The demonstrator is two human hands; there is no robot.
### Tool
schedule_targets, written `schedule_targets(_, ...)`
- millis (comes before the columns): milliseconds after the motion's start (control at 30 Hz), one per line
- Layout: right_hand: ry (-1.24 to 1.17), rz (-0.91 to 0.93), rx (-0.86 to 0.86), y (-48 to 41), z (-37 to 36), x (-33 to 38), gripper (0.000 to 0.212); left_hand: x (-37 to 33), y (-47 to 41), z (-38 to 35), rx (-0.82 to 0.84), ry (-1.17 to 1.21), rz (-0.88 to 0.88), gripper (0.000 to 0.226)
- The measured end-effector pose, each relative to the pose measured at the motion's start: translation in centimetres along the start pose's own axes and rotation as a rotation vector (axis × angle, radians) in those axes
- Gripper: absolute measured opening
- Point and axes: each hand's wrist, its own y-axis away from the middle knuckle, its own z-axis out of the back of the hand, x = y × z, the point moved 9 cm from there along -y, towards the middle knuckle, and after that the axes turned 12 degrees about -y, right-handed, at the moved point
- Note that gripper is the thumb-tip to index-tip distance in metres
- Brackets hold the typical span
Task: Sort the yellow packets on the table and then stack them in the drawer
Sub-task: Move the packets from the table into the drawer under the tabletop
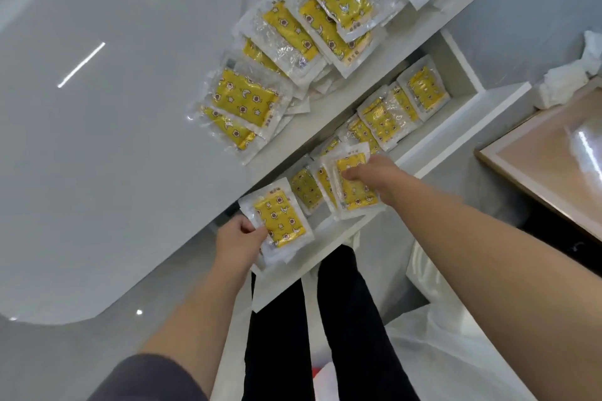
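Several yellow packets in clear wrap (293, 39) lie in overlapping piles along the edge of the glossy grey table (114, 140). Below that edge the white drawer (456, 127) stands open, with a row of packets (381, 120) leaning inside. My left hand (239, 242) grips a small stack of packets (280, 218) at the near end of the drawer. My right hand (371, 176) reaches into the drawer from the right and holds another packet (353, 182), fingers over its top face.
A wooden-framed glass table (547, 166) stands at the right, with crumpled white wrapping (566, 81) behind it. White plastic bags (456, 352) lie on the floor by my dark-trousered legs (325, 319).
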Motion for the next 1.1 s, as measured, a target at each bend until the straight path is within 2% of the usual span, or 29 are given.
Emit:
schedule_targets(100,0.131,0.042,-0.002,-1.9,-0.6,0.3,0.057,0.9,-2.4,-2.7,-0.054,0.023,0.044,0.031)
schedule_targets(267,0.133,0.085,0.04,-5.1,-1.4,-0.4,0.053,3.0,-6.3,-6.6,-0.065,0.019,0.073,0.029)
schedule_targets(333,0.148,0.111,0.082,-6.4,-2.3,-0.5,0.06,4.3,-7.5,-7.0,-0.12,-0.025,0.125,0.024)
schedule_targets(433,0.195,0.129,0.132,-7.8,-3.6,-1.1,0.077,5.6,-7.9,-6.4,-0.218,-0.243,0.203,0.011)
schedule_targets(533,0.227,0.14,0.158,-8.1,-4.6,-1.9,0.082,6.2,-7.5,-5.9,-0.268,-0.38,0.237,0.021)
schedule_targets(600,0.231,0.154,0.193,-8.1,-5.2,-2.2,0.073,6.6,-7.9,-5.8,-0.272,-0.429,0.265,0.024)
schedule_targets(700,0.266,0.189,0.227,-7.9,-6.0,-2.3,0.046,6.7,-8.6,-6.4,-0.176,-0.652,0.257,0.024)
schedule_targets(800,0.328,0.257,0.18,-8.4,-6.3,-2.0,0.028,6.1,-8.4,-7.4,-0.087,-0.8,0.209,0.029)
schedule_targets(867,0.402,0.317,0.133,-8.7,-6.5,-1.5,0.008,5.1,-8.2,-7.3,-0.048,-0.931,0.196,0.029)
schedule_targets(967,0.507,0.404,0.078,-8.9,-6.2,-0.4,0.026,1.5,-7.8,-5.9,-0.181,-1.1,0.13,0.033)
schedule_targets(1100,0.604,0.434,0.012,-9.5,-4.9,0.3,0.02,-2.2,-8.4,-6.9,-0.323,-1.171,-0.102,0.06)
